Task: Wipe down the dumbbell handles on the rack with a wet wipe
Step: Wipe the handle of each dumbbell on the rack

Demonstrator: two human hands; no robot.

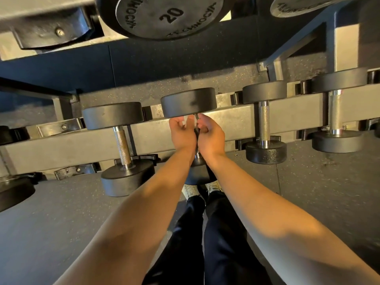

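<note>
White crumpled wipe [185,120] sits at the steel handle [197,155] of the middle dumbbell [188,102], round black rubber ends. Left hand [182,134] fingers curl, pinching the wipe. Right hand [210,137] just right of handle, fingers curled, grasp unclear. Grey metal rack [82,145] beneath.

The number "20" is moulded in raised figures at the middle of the round black dumbbell end [170,15] at the top of the view. Around that number, along the rim of the same face, the brand "TECHNOGYM" is embossed more than once, and part of it is cut off by the upper edge. To the right of this end, on a second dumbbell end [304,6], only a fragment of the same raised lettering can be read, roughly "TECHNOG".
</note>
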